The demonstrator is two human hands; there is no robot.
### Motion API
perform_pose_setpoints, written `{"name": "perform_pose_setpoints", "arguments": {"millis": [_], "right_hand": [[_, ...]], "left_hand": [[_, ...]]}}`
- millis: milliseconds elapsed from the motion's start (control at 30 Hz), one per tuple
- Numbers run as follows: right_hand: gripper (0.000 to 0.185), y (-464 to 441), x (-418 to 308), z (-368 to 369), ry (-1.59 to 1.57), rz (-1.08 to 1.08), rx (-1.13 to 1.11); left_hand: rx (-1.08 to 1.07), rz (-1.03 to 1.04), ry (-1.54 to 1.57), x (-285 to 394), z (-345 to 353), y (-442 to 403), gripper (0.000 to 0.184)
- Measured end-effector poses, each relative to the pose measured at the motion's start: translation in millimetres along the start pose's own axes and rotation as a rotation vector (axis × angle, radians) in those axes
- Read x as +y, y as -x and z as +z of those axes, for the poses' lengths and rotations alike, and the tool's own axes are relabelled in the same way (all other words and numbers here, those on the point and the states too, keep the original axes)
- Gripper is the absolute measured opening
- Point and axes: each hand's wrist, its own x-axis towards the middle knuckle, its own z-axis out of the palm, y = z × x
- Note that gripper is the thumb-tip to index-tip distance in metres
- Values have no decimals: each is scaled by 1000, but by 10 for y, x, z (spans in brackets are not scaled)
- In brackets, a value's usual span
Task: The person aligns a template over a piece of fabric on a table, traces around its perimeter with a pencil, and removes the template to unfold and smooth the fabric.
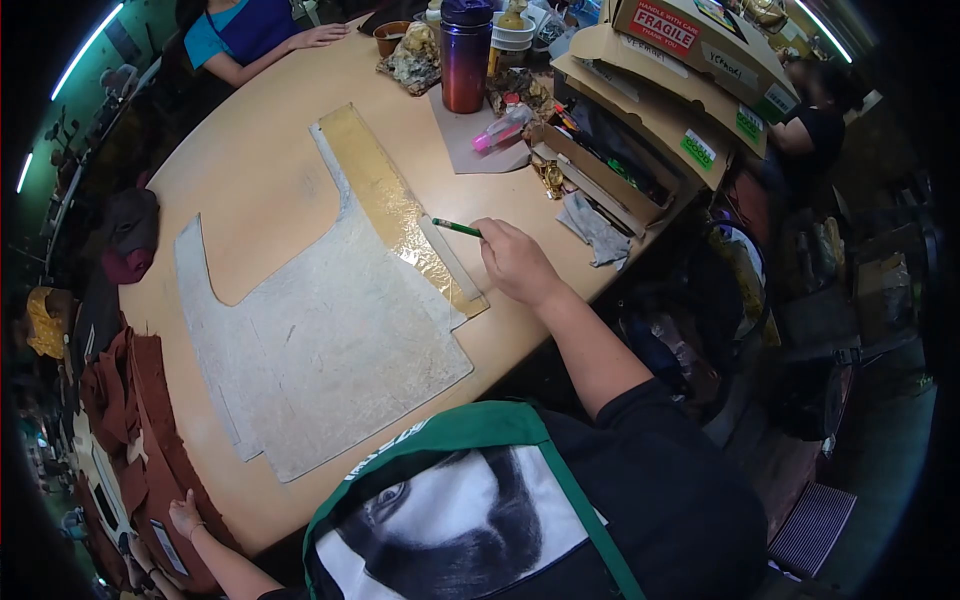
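My right hand (515, 262) is closed around a green pencil (457, 228), which points left over the table. Under the pencil's tip is the edge of a narrow pale strip (450, 258), lying along a tan strip with shiny clear film (372, 165). That strip borders a large grey-white pattern piece (330, 340) with a deep curved cut-out, flat on the table. At the lower left, my left hand (185, 515) has its fingers curled against brown leather (150, 440) draped by the table's edge; the fingertips are partly hidden.
A purple-red tumbler (466, 60) stands at the back of the table (260, 130). To the right are a box of pens (610, 165), a grey rag (592, 228), a pink highlighter (500, 130) and stacked cardboard boxes (690, 60). Another person's hand (318, 36) rests at the far edge.
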Motion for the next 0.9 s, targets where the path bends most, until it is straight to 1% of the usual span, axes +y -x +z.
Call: {"name": "perform_pose_setpoints", "arguments": {"millis": [67,133,167,200,233,267,300,333,367,400,433,467,533,600,767,867,900], "right_hand": [[8,43,184,123,116,8,20],[6,56,386,338,219,-7,79],[6,62,413,411,271,-82,117],[7,51,447,461,306,-172,150],[7,48,451,502,309,-216,186],[8,44,441,504,342,-187,154],[9,38,410,481,293,-140,142],[10,49,391,439,242,-64,94],[12,51,346,411,246,-64,66],[14,67,385,429,258,-81,44],[13,71,339,419,228,-97,40],[11,86,376,438,244,-119,37],[9,55,310,446,263,-124,22],[8,60,260,391,273,-77,-16],[20,67,335,408,321,-222,39],[18,67,339,423,315,-224,33],[17,62,326,424,298,-256,20]], "left_hand": [[-36,-13,-3,58,-82,25,44],[6,164,-195,-36,55,-88,48],[-4,176,-178,-125,149,-153,52],[-41,169,-275,-173,283,-267,54],[-27,91,-253,44,98,-96,56],[-16,184,-256,-302,541,-382,57],[-64,101,-143,-122,307,-222,56],[-50,43,-138,156,-10,-2,55],[-61,30,-131,133,44,-37,53],[-74,0,-92,211,-63,26,52],[-123,-44,-129,216,-66,7,51],[-207,-96,-86,272,-191,40,52],[-181,-98,-89,355,-348,128,53],[-194,-148,-66,375,-402,153,51],[-234,-176,-38,434,-419,143,50],[-235,-192,-35,422,-395,120,51],[-230,-185,-41,414,-403,117,52]]}}
